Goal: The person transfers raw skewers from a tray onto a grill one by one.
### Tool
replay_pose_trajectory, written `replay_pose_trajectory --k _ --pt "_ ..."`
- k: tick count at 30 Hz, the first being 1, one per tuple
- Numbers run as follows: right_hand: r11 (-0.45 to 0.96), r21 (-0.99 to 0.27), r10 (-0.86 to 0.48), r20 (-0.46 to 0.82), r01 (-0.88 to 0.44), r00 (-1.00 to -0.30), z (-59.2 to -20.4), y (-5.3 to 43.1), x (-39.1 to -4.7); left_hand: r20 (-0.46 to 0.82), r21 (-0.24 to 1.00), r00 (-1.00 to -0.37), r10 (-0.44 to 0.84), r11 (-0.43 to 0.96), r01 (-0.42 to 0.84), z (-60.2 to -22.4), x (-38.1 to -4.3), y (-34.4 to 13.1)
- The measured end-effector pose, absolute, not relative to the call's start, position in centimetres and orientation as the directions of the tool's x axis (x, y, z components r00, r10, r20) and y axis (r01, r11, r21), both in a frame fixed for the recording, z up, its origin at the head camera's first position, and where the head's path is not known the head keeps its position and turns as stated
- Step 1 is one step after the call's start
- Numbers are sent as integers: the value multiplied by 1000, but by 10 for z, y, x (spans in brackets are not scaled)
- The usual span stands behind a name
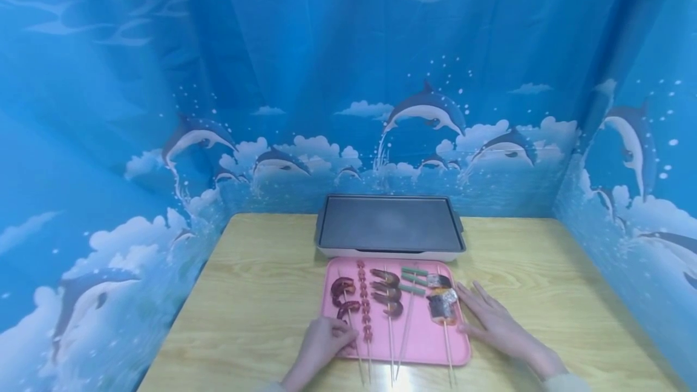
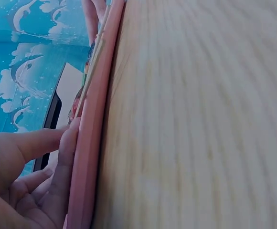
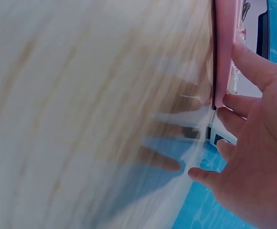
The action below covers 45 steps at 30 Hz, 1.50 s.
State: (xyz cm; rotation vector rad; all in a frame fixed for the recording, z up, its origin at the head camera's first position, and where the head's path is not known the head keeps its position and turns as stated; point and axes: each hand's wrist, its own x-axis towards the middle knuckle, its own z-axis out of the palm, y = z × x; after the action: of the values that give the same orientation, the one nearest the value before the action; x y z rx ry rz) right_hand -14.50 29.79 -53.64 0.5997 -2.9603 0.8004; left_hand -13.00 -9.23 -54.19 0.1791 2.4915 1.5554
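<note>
A pink tray (image 1: 427, 343) holds several skewers. On the leftmost skewer (image 1: 349, 307) are dark red-brown curled pieces; my left hand (image 1: 325, 342), at the tray's lower left corner, pinches its stick between thumb and fingertips. Beside it lies a skewer of small red pieces (image 1: 363, 298), then a skewer of dark shrimp (image 1: 387, 292). Further right are a skewer with green pieces (image 1: 412, 289) and one with grey, silvery chunks (image 1: 443, 306). My right hand (image 1: 494, 323) lies with spread fingers at the tray's right edge; in the right wrist view its fingertips touch the pink rim (image 3: 224, 57).
A flat black griddle (image 1: 389, 222) in a white base stands directly behind the tray. Both are on a light wood-grain table (image 1: 245, 295). Blue curtains (image 1: 327, 65) printed with dolphins and clouds close off the back and sides. Stick ends jut past the tray's front rim.
</note>
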Motion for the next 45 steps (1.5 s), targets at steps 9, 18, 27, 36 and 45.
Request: replay_pose_trajectory --k 9,18,27,36,45 --pt "803 -467 -357 119 -370 -926 -538 300 -147 -146 930 -971 191 362 -69 -536 -126 -95" --pt "833 -412 -351 121 -369 -929 -535 304 -145 -151 929 -965 213 365 -65 -516 -116 -104" --pt "843 -368 -360 158 -393 -920 -532 304 -143 -61 932 -974 216 362 22 -483 -126 -109" --pt "835 -352 -380 187 -423 -906 -533 300 -142 3 895 -984 179 439 82 -468 -182 -114" --pt "825 -370 -380 198 -428 -904 -537 296 -142 27 864 -991 131 496 89 -467 -237 -112"
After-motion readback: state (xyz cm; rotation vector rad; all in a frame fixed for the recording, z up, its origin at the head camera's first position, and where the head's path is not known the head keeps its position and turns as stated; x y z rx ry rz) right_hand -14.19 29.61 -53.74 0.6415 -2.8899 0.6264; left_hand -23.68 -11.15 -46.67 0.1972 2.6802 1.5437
